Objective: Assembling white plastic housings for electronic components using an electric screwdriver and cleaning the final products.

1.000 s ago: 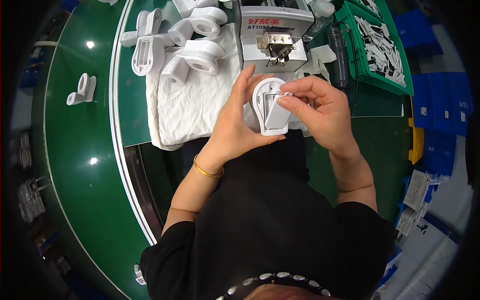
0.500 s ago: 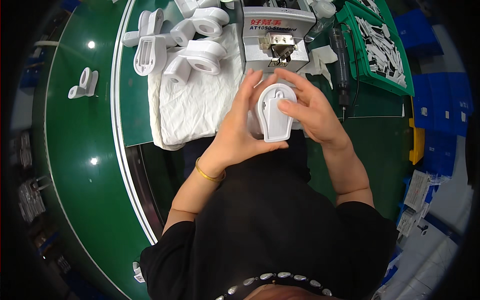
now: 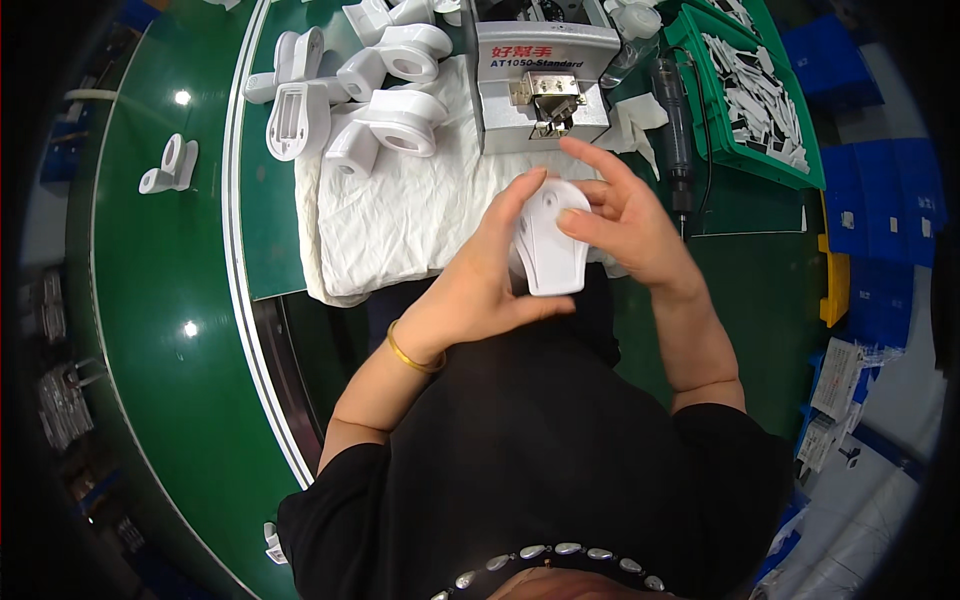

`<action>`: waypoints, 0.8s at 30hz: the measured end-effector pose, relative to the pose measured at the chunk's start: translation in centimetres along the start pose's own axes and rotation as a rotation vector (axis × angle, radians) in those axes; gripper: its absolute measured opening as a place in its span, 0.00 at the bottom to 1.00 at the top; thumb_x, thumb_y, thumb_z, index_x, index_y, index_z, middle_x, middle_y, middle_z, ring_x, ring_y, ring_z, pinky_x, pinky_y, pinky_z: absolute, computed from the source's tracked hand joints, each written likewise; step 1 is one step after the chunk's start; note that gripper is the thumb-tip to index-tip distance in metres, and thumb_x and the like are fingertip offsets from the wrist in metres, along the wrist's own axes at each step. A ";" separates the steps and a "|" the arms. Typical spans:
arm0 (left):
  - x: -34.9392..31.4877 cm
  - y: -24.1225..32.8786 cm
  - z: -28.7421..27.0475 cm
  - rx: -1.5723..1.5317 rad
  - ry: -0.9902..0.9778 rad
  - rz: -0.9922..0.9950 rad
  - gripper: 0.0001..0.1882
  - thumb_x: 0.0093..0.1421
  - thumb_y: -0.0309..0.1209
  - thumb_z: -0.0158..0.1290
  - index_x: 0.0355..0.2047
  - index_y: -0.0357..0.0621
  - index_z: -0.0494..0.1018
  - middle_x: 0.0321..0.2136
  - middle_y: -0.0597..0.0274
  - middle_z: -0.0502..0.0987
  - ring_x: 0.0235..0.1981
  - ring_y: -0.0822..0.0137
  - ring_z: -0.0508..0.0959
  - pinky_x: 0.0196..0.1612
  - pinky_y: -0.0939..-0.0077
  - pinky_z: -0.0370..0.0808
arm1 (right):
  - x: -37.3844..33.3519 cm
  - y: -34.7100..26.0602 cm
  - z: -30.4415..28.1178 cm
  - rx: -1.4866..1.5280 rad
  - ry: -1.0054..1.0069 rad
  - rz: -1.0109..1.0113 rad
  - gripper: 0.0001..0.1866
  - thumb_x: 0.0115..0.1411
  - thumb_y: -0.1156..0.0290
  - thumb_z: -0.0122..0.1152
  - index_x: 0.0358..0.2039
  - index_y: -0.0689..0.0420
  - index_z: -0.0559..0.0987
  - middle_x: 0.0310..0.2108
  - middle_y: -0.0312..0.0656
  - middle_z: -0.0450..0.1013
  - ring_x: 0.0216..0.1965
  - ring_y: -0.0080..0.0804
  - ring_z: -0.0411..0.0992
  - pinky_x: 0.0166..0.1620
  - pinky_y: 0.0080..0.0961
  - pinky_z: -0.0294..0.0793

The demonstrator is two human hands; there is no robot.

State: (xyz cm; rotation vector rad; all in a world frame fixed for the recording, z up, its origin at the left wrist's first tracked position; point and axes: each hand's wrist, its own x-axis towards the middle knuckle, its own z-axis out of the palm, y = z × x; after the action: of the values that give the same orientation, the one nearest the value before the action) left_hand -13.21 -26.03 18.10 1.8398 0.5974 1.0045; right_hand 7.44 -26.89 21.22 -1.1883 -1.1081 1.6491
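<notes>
White plastic housing (image 3: 549, 240), held up between both hands just in front of the chest, above the near edge of a white cloth (image 3: 390, 215). Long axis roughly twelve to six o'clock, rounded end up at twelve, flat wider end down at six. Left hand (image 3: 478, 285) at about eight o'clock of the piece, wrapped round its left edge, thumb under the bottom corner, fingers up along the side: closed on it. Gold bangle (image 3: 408, 355) at that wrist. Right hand (image 3: 625, 220) at about three o'clock, mostly open, one fingertip pressed on the face of the housing, other fingers spread and lifted toward twelve. Both hands touching, so neither nearer; left carrying the weight, right only steadying or pressing, as far as can be judged. Grey machine (image 3: 540, 85) straight ahead at twelve o'clock, near but apart from the piece. More white plastic parts (image 3: 385, 120) at ten to eleven o'clock on the cloth. Green tray (image 3: 700, 30) of small white pieces at one o'clock.
</notes>
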 end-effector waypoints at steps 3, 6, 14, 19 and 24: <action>-1.0 -2.0 0.5 -0.018 0.091 -0.084 0.53 0.42 0.29 0.72 0.65 0.40 0.52 0.59 0.48 0.63 0.61 0.51 0.67 0.63 0.63 0.64 | 1.5 -0.8 -3.6 -0.250 0.372 -0.317 0.33 0.60 0.74 0.64 0.64 0.62 0.64 0.52 0.51 0.73 0.51 0.35 0.74 0.54 0.29 0.73; -1.3 -2.0 0.6 -0.020 0.209 -0.066 0.52 0.41 0.30 0.73 0.63 0.40 0.54 0.57 0.50 0.66 0.61 0.54 0.67 0.63 0.64 0.63 | 3.8 -0.9 -11.5 -1.182 0.885 -0.187 0.32 0.60 0.65 0.65 0.61 0.65 0.68 0.49 0.51 0.76 0.51 0.35 0.75 0.51 0.28 0.74; -2.5 -4.5 1.4 0.116 0.073 -0.079 0.41 0.41 0.29 0.72 0.56 0.42 0.64 0.57 0.48 0.68 0.59 0.47 0.68 0.60 0.60 0.67 | 5.6 0.2 -15.2 -0.720 0.703 -0.004 0.21 0.58 0.63 0.64 0.44 0.68 0.78 0.29 0.42 0.78 0.28 0.29 0.77 0.32 0.22 0.74; -2.9 -4.6 1.8 0.358 0.062 0.078 0.35 0.42 0.28 0.70 0.54 0.50 0.73 0.60 0.45 0.66 0.60 0.45 0.68 0.58 0.60 0.69 | 4.0 -4.6 -10.7 0.302 0.257 -0.565 0.16 0.61 0.71 0.57 0.49 0.61 0.74 0.40 0.48 0.77 0.44 0.41 0.78 0.51 0.40 0.79; -3.3 -5.2 2.0 0.354 0.078 0.082 0.35 0.39 0.27 0.70 0.52 0.54 0.76 0.58 0.41 0.67 0.57 0.42 0.71 0.56 0.58 0.72 | 4.5 -9.2 0.1 0.136 0.360 -0.851 0.21 0.58 0.79 0.55 0.53 0.61 0.67 0.35 0.48 0.75 0.35 0.41 0.76 0.43 0.43 0.77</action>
State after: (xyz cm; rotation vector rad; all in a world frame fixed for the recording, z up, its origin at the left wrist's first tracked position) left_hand -13.27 -27.15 11.72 2.1561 0.7931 1.0806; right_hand 7.27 -20.00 28.76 -0.7182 -1.0379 0.8027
